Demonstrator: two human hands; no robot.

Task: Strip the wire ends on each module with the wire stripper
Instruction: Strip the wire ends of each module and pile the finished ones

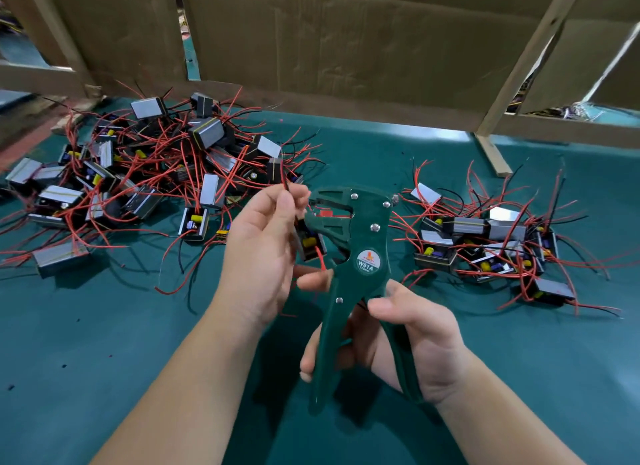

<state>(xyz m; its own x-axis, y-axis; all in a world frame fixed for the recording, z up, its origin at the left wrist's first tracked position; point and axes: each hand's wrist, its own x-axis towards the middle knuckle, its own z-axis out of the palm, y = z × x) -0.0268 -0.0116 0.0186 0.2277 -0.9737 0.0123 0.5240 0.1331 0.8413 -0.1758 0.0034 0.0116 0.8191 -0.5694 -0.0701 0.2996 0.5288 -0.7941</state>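
Green cloth over the counter (104, 343), with two heaps of modules on it. At the upper left of the frame, the big heap (149, 174), probably not yet stripped. At the right, the smaller heap (491, 243), probably finished, though the wire ends are too small to confirm. Seems well under half done.

At centre, left hand (263, 250) with fingers pinching a wire (286, 187) of one module (310, 243), just beside the head of the wire stripper (360, 229). Right hand (415, 343) with fingers curled round both handles. On the round sticker (367, 260) reads "W01A"; smaller line below not legible.
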